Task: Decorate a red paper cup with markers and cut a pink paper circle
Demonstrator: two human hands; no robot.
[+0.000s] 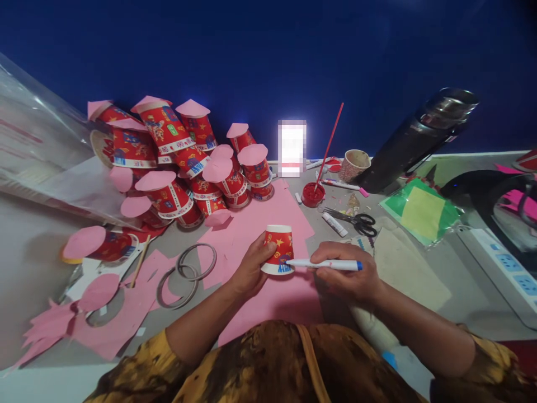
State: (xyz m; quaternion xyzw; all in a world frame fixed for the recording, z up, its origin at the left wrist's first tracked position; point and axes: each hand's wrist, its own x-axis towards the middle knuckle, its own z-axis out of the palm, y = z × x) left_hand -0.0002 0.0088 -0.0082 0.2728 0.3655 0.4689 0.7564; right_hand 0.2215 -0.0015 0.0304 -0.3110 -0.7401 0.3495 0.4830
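My left hand (250, 268) is closed round a red paper cup (278, 248) that stands upside down on a sheet of pink paper (260, 235). My right hand (346, 271) grips a white pen with a blue end (325, 263), held level. Its tip touches the cup's rim on the right side.
A heap of red cups capped with pink cones (184, 157) lies at the back left. Two metal rings (187, 271), pink offcuts (84, 319), scissors (356, 221), a glue stick (334, 224), a red paint lid with a stick (313, 194), a paper cup (353, 164), a dark flask (413, 140) and a power strip (503, 268) surround the sheet.
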